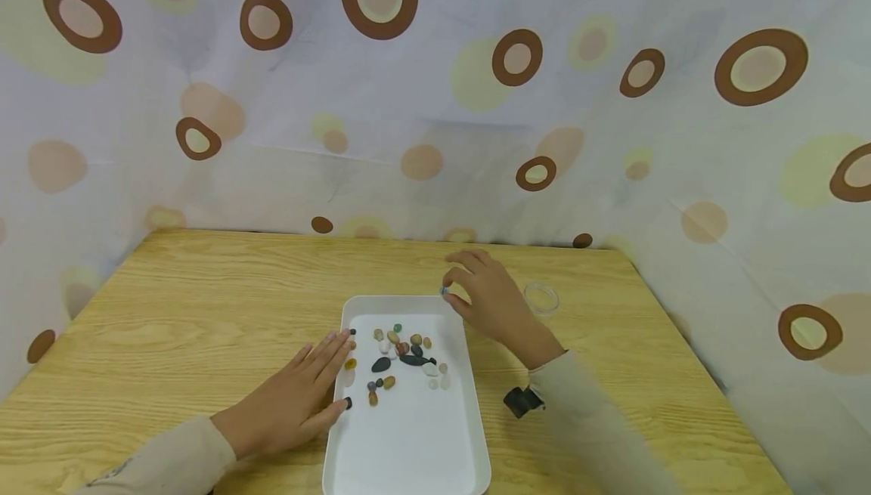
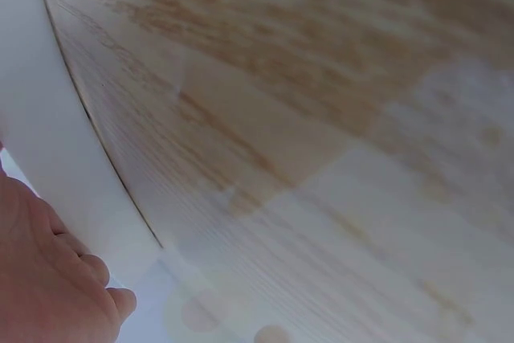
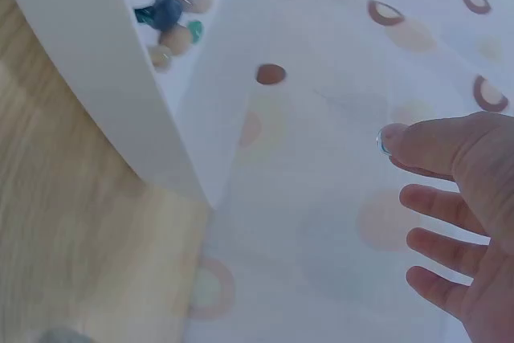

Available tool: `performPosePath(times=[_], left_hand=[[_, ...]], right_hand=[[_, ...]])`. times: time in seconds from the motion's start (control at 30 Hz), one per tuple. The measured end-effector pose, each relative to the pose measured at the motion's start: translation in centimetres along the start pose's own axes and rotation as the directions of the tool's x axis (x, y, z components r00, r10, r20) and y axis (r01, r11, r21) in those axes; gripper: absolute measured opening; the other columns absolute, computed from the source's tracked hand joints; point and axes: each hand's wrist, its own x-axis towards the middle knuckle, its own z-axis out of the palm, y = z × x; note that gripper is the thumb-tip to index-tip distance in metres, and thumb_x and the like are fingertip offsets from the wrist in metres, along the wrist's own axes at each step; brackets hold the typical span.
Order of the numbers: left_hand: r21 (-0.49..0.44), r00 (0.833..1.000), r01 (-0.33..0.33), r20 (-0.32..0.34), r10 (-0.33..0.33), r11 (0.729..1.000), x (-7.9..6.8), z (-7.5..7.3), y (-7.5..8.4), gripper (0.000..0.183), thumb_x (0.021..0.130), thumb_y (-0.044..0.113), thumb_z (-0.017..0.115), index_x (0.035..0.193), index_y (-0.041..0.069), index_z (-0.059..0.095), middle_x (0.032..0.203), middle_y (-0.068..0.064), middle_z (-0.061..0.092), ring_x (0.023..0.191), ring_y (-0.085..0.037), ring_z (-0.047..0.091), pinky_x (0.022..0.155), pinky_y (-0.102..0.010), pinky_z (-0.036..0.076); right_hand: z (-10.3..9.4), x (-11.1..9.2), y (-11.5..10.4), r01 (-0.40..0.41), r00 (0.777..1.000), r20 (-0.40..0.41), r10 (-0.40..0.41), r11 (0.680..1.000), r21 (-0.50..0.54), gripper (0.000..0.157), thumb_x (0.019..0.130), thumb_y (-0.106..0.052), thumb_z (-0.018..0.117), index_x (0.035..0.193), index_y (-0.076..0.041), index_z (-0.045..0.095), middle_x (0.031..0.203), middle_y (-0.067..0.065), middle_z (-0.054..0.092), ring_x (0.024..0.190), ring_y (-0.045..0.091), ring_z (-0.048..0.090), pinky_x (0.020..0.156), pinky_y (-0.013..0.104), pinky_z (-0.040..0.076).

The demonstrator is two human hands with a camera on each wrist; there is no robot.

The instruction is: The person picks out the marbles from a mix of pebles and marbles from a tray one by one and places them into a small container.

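Note:
My right hand (image 1: 493,298) pinches a small blue-and-clear glass marble (image 1: 444,291) between thumb and forefinger, above the far right corner of a white tray (image 1: 408,450). In the right wrist view the marble (image 3: 383,141) shows at the thumb tip, and the other fingers spread apart. My left hand (image 1: 296,397) lies along the tray's left rim, its fingers straight and their tips reaching over the edge. Several pebbles (image 1: 381,364), brown, black, white and green, are scattered in the tray's far half. Some small stones (image 1: 350,364) lie close by the left fingertips.
A clear round shallow dish (image 1: 540,298) sits on the wooden table (image 1: 224,314), right of the tray. A patterned curtain (image 1: 422,102) hangs behind the table and along its sides. A black strap (image 1: 522,402) is at the right wrist.

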Motion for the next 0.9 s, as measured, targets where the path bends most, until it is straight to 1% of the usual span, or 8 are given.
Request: performPosePath(times=[0.2, 0.27, 0.43, 0.5, 0.6, 0.7, 0.9], left_hand=[[-0.005, 1.0, 0.009, 0.005, -0.009, 1.0, 0.0, 0.0, 0.1, 0.072, 0.1, 0.043, 0.043, 0.153, 0.002, 0.017, 0.16, -0.013, 0.012, 0.147, -0.029, 0.013, 0.114, -0.054, 0.019], [-0.003, 1.0, 0.002, -0.009, -0.002, 1.0, -0.1, -0.1, 0.1, 0.071, 0.1, 0.043, 0.044, 0.152, 0.001, 0.019, 0.16, -0.014, 0.014, 0.146, -0.03, 0.015, 0.114, -0.055, 0.02], [-0.005, 0.999, -0.009, -0.031, 0.009, 1.0, -0.1, -0.2, 0.2, 0.071, 0.1, 0.042, 0.044, 0.152, 0.0, 0.02, 0.159, -0.014, 0.015, 0.146, -0.031, 0.016, 0.113, -0.055, 0.021], [-0.009, 1.0, -0.001, -0.022, 0.0, 1.0, -0.1, -0.1, 0.1, 0.071, 0.1, 0.043, 0.044, 0.152, 0.002, 0.019, 0.16, -0.013, 0.013, 0.146, -0.029, 0.014, 0.114, -0.054, 0.019], [-0.011, 1.0, 0.003, -0.012, -0.003, 1.0, -0.1, 0.0, 0.1, 0.072, 0.1, 0.044, 0.043, 0.153, 0.003, 0.017, 0.16, -0.012, 0.012, 0.147, -0.028, 0.013, 0.114, -0.054, 0.019], [-0.008, 1.0, 0.0, -0.008, 0.0, 1.0, 0.0, 0.1, 0.0, 0.072, 0.1, 0.044, 0.043, 0.153, 0.003, 0.016, 0.16, -0.012, 0.012, 0.147, -0.028, 0.013, 0.114, -0.055, 0.019], [-0.015, 1.0, 0.005, -0.001, -0.005, 1.0, 0.0, 0.1, -0.1, 0.073, 0.1, 0.043, 0.044, 0.153, 0.003, 0.016, 0.16, -0.012, 0.011, 0.147, -0.028, 0.012, 0.115, -0.054, 0.018]], right_hand=[[-2.2, -1.9, 1.7, -0.035, 0.994, -0.108, 0.034, 0.999, -0.01, 0.015, 0.082, -0.016, 0.077, 0.091, -0.01, 0.067, 0.128, 0.014, 0.058, 0.123, 0.034, 0.048, 0.095, 0.052, 0.045], [-2.7, -2.6, 2.3, -0.056, 0.989, -0.137, 0.054, 0.998, -0.009, 0.015, 0.081, -0.015, 0.078, 0.091, -0.009, 0.067, 0.127, 0.014, 0.058, 0.122, 0.035, 0.047, 0.094, 0.052, 0.045], [-3.9, -4.7, 3.5, -0.113, 0.973, -0.204, 0.113, 0.994, 0.007, 0.016, 0.08, -0.011, 0.078, 0.092, -0.007, 0.068, 0.126, 0.016, 0.058, 0.119, 0.037, 0.048, 0.094, 0.053, 0.045], [-4.2, -5.5, 4.0, -0.139, 0.964, -0.225, 0.139, 0.99, 0.013, 0.016, 0.079, -0.009, 0.078, 0.091, -0.006, 0.068, 0.126, 0.017, 0.058, 0.118, 0.038, 0.049, 0.093, 0.054, 0.045], [-4.5, -6.6, 4.8, -0.187, 0.952, -0.244, 0.184, 0.982, 0.011, 0.016, 0.079, -0.007, 0.078, 0.091, -0.004, 0.068, 0.126, 0.017, 0.057, 0.117, 0.039, 0.049, 0.091, 0.055, 0.045], [-4.6, -7.6, 5.4, -0.225, 0.944, -0.247, 0.22, 0.974, 0.008, 0.016, 0.079, -0.005, 0.077, 0.091, -0.003, 0.067, 0.126, 0.018, 0.057, 0.118, 0.04, 0.048, 0.09, 0.057, 0.045], [-4.2, -8.8, 6.0, -0.249, 0.943, -0.23, 0.239, 0.969, -0.011, 0.015, 0.078, -0.005, 0.078, 0.091, -0.003, 0.069, 0.122, 0.019, 0.059, 0.116, 0.041, 0.049, 0.09, 0.059, 0.044]])
